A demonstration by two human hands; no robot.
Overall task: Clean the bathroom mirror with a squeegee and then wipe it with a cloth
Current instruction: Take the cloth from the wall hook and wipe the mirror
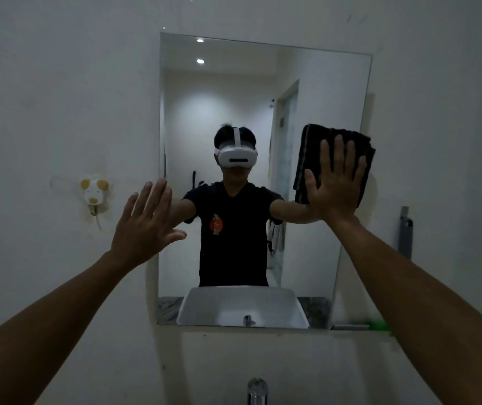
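Your right hand [336,182] hides the middle of the folded dark cloth [309,159], pressing it with straight fingers against the mirror [233,83] at its right edge. Your left hand [146,226] is raised, fingers spread, holding nothing, at the mirror's left edge.

Mostly white and grey bathroom with a few dark bits

Walls [58,97] are plain white, looking greyish in the dim light. The cloth [309,159] is black with faint lighter stripes along one edge. In the mirror [321,258] you get a black t-shirt [233,229] with a small red and white print, a white headset [236,154], and a white sink [242,308] on a mottled grey counter [315,311]. The little wall hook [93,192] is white with yellowish-tan ears. Grey holder [405,235] on the right, something bright green [377,325] on the shelf, chrome tap [257,390].
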